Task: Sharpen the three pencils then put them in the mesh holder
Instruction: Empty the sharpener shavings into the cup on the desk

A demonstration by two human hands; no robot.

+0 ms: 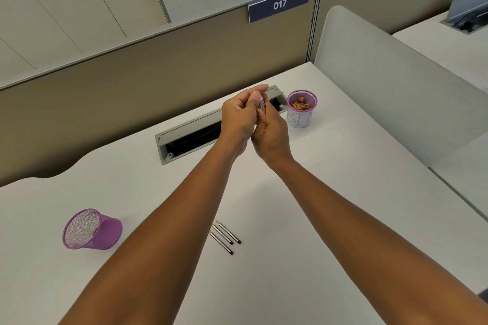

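Holding both hands together out over the desk [343, 166], you have a small pale-lilac object, probably the sharpener [261, 104], pinched between the thumb and curled fingers of your left hand [239, 117], while your right hand [272, 134] presses in against it with fingers folded; what the right hand grips, if anything, is hidden. The three pencils [225, 237] lie side by side on the desk near you, between your forearms, tips pointing away and apparently already sharp, though they are too small to be sure. The mesh holder [91, 229] lies on its side to your left, well apart from the pencils, mouth turned toward you. A second purple cup [301, 108] with shavings in it stands upright just beside your hands. Expect the pencils to be light, stiff and thin, and liable to roll on the smooth top, so pinch each one mid-shaft or gather all three together; keep your fingers off the points, which will snap easily. The holder looks light too and will likely skid or tip, so stand it upright by its rim and steady it before you drop the pencils in.
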